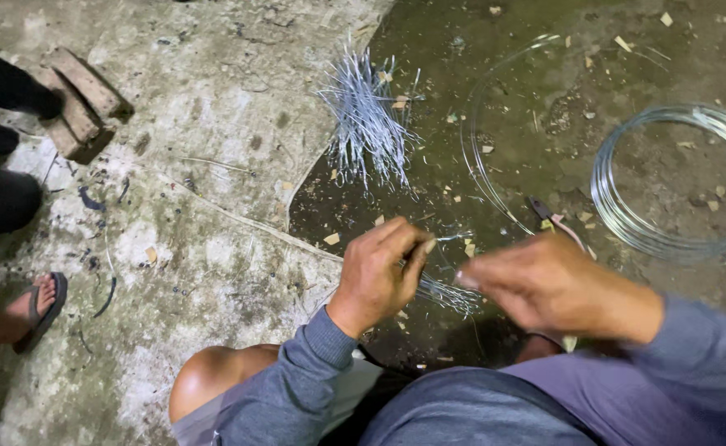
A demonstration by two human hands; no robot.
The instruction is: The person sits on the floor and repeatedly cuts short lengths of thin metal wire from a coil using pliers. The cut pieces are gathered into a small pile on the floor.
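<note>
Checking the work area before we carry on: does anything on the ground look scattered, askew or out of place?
Yes. Small wood chips lie scattered over the dark ground. The cut wires lie fanned in a loose heap. Pliers sit half under the thin wire loop. The big wire coil looks tidy.

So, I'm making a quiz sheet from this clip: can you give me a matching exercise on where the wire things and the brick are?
Things:
1. wire coil
2. pile of cut wires
3. small wire bundle
4. brick

Places:
A. upper left, on pale concrete
B. between left hand and right hand
C. far right, on dark ground
D. top centre, at the edge of the dark ground

Pairs: 1-C, 2-D, 3-B, 4-A
</note>
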